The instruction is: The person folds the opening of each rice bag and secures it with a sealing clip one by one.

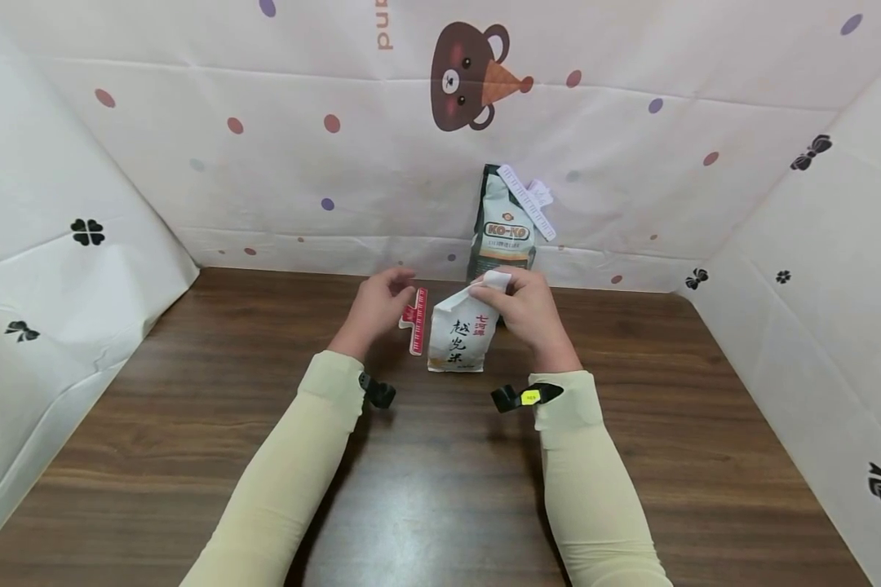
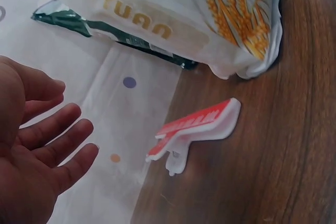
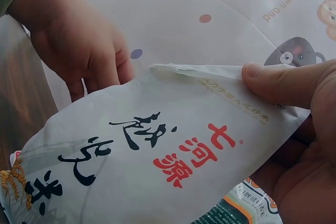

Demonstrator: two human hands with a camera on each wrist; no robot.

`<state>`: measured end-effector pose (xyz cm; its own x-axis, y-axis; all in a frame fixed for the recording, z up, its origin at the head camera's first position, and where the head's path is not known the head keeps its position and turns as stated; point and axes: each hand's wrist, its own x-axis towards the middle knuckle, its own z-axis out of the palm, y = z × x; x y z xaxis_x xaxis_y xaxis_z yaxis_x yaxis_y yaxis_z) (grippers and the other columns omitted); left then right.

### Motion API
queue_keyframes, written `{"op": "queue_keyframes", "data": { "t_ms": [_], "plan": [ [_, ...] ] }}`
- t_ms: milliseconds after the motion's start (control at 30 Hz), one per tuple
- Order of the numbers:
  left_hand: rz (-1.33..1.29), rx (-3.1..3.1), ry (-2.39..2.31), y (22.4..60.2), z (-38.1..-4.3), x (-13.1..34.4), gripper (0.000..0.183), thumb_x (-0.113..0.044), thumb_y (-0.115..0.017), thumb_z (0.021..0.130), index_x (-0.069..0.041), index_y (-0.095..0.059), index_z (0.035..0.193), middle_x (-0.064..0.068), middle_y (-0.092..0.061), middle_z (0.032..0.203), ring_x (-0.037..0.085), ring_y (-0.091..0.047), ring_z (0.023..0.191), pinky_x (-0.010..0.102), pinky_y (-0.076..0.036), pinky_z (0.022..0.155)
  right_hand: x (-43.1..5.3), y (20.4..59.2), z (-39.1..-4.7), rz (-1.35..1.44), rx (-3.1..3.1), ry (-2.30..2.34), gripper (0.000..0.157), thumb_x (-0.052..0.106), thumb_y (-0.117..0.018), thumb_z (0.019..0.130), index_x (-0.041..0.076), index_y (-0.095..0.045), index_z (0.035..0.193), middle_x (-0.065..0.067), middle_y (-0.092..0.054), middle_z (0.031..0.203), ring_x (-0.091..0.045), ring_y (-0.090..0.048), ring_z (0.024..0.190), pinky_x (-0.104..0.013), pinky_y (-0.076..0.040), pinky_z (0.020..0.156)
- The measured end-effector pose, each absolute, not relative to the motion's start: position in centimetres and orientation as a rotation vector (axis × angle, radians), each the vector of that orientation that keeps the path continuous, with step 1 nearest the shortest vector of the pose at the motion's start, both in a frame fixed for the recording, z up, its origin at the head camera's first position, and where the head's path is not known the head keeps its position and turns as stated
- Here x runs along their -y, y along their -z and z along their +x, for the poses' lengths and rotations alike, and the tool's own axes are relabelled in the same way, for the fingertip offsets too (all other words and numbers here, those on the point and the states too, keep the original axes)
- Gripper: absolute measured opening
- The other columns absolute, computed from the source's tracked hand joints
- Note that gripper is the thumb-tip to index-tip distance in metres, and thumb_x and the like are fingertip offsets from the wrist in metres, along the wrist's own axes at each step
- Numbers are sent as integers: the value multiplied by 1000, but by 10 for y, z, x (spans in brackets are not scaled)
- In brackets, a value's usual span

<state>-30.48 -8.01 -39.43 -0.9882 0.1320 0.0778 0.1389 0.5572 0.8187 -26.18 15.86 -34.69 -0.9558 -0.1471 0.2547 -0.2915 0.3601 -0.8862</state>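
Note:
A white rice bag (image 1: 461, 334) with black and red characters stands on the table, its top folded over. My right hand (image 1: 524, 306) pinches that folded top, thumb on the near side, as the right wrist view shows with the thumb (image 3: 278, 82) on the bag (image 3: 157, 150). Left of the bag, a red and white sealing clip (image 1: 417, 322) lies on the wood, also in the left wrist view as a clip (image 2: 197, 127) with its handle part sticking out. My left hand (image 1: 382, 306) hovers beside the clip, fingers loosely bent and holding nothing (image 2: 47, 135).
Behind the white bag a green and white KO-KO bag (image 1: 505, 232) leans on the back wall cloth, with a white and lilac clip (image 1: 527, 202) across its top. Patterned cloth walls (image 1: 301, 163) enclose the brown wooden table (image 1: 411, 505) at the back and sides.

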Motion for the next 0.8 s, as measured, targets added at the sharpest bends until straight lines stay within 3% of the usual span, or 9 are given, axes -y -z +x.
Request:
{"op": "queue_keyframes", "data": {
  "t_ms": [800],
  "plan": [
    [-60, 2972, 1457, 411, -320, 77, 41, -23, -57, 97, -12, -52, 136, 12, -56, 130, 28, -57, 109, 44, -51, 95, -160, 346, -262, 435, 2484, -1657, 24, 26, -73, 87, 7, -73, 102, -12, -71, 97, -19, -63, 80, -30, -56, 69]
  ]
}}
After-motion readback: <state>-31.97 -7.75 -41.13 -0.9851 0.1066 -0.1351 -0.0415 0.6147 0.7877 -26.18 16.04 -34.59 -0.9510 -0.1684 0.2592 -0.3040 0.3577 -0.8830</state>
